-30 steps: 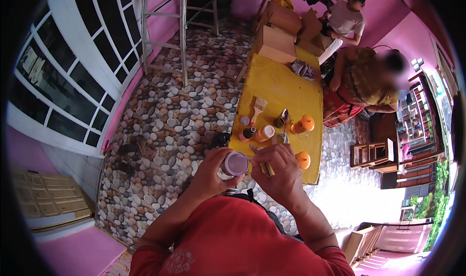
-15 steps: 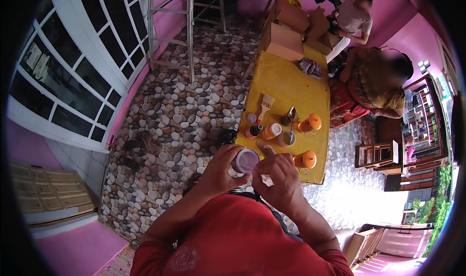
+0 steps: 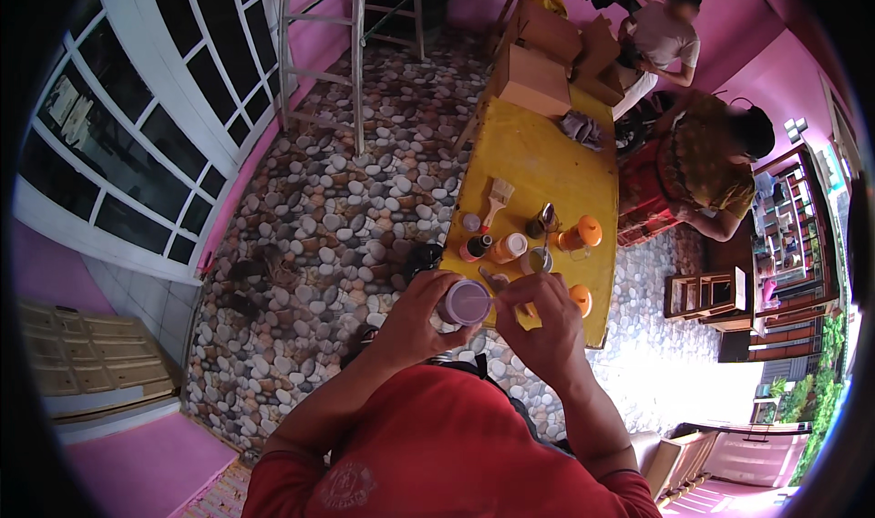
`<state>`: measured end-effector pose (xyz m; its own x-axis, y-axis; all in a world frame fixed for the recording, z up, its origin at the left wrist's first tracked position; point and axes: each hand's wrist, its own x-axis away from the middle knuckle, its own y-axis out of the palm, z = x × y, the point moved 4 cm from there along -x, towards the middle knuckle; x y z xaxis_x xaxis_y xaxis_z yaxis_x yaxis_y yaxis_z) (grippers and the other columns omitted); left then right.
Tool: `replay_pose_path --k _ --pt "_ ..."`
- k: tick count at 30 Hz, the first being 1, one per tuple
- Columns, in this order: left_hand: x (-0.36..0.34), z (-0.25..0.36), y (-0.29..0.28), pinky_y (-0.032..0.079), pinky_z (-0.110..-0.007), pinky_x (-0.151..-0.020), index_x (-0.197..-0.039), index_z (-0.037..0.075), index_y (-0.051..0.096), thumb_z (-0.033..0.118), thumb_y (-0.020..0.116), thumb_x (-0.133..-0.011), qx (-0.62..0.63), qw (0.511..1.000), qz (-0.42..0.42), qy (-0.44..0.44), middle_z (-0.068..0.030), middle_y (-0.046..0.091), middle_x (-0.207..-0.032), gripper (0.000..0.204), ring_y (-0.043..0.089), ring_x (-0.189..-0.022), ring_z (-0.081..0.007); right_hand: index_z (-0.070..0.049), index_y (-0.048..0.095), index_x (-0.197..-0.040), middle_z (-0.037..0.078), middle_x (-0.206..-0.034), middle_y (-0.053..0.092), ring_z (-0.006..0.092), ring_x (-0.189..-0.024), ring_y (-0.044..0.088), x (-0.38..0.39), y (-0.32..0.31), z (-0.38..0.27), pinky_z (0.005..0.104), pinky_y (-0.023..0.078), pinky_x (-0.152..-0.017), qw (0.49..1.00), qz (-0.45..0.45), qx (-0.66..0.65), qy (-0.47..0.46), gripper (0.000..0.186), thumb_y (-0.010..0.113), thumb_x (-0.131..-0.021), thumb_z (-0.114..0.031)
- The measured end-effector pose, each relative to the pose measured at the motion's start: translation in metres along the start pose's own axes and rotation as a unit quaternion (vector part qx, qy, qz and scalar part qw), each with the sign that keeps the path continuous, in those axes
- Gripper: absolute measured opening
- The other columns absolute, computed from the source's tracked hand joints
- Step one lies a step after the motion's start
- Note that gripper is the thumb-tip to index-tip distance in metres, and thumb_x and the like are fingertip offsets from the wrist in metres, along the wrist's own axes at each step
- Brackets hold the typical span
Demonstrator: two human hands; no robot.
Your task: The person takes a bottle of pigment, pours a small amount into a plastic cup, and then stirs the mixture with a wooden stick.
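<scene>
My left hand (image 3: 423, 315) is wrapped round a small round plastic cup (image 3: 468, 303) with a pale, lilac-tinted look, its opening facing up. Close to the cup's right rim, my right hand (image 3: 540, 322) has thumb and fingers pinched together. A thin pale line runs from those fingertips across the opening, too fine to name. Just beyond my hands on the yellow table (image 3: 538, 181) stand a dark bottle (image 3: 476, 247), a white-lidded orange jar (image 3: 509, 247), an open cup (image 3: 537, 260) and an orange-lidded jar (image 3: 581, 233). Another orange-lidded jar (image 3: 581, 298) is partly behind my right hand.
A paintbrush (image 3: 498, 201), a metal spoon in a dark container (image 3: 544, 219) and a grey cloth (image 3: 581, 129) lie farther along the table, before cardboard boxes (image 3: 533, 77). Two people are at its right side, one seated nearby (image 3: 702, 167). A ladder (image 3: 357, 71) stands at the far left.
My right hand has drawn slightly right and up from the cup's rim, while the cup has shifted slightly right. The nearer person beyond the table has leaned and moved an arm.
</scene>
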<state>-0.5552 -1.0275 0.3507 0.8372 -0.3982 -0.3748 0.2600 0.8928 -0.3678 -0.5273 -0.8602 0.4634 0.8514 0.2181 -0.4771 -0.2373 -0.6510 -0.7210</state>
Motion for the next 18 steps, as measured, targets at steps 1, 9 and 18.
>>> replay_pose_path --k 1,9,18 --pt "0.0 0.0 0.0 0.055 -0.039 -0.092 -0.127 0.002 0.056 0.023 0.087 -0.074 -0.001 1.0 0.001 0.001 -0.0158 0.058 -0.123 0.065 0.062 -0.112 -0.0319 -0.005 0.062 -0.086 0.008 -0.085 0.069 0.0258 -0.078 0.067 -0.001 0.0 0.001 0.0351 0.051 -0.072 1.0 0.004 0.011 -0.005 0.022 0.078 -0.075 0.006" --pt "0.0 -0.001 -0.002 0.056 -0.04 -0.089 -0.128 0.002 0.055 0.023 0.088 -0.073 -0.007 1.0 0.004 0.006 -0.016 0.059 -0.121 0.067 0.063 -0.109 -0.0328 -0.005 0.061 -0.087 0.007 -0.087 0.069 0.0258 -0.08 0.067 -0.006 -0.018 -0.001 0.0359 0.051 -0.072 0.999 0.039 -0.001 0.023 0.023 0.078 -0.075 0.005" --pt "0.0 -0.003 -0.001 0.055 -0.041 -0.09 -0.128 0.002 0.055 0.022 0.088 -0.073 0.002 1.0 0.01 0.009 -0.0157 0.059 -0.121 0.067 0.063 -0.108 -0.0332 -0.005 0.062 -0.087 0.008 -0.089 0.069 0.0271 -0.082 0.067 0.002 -0.013 0.008 0.0389 0.052 -0.074 0.997 0.044 -0.014 0.059 0.022 0.077 -0.075 0.005"
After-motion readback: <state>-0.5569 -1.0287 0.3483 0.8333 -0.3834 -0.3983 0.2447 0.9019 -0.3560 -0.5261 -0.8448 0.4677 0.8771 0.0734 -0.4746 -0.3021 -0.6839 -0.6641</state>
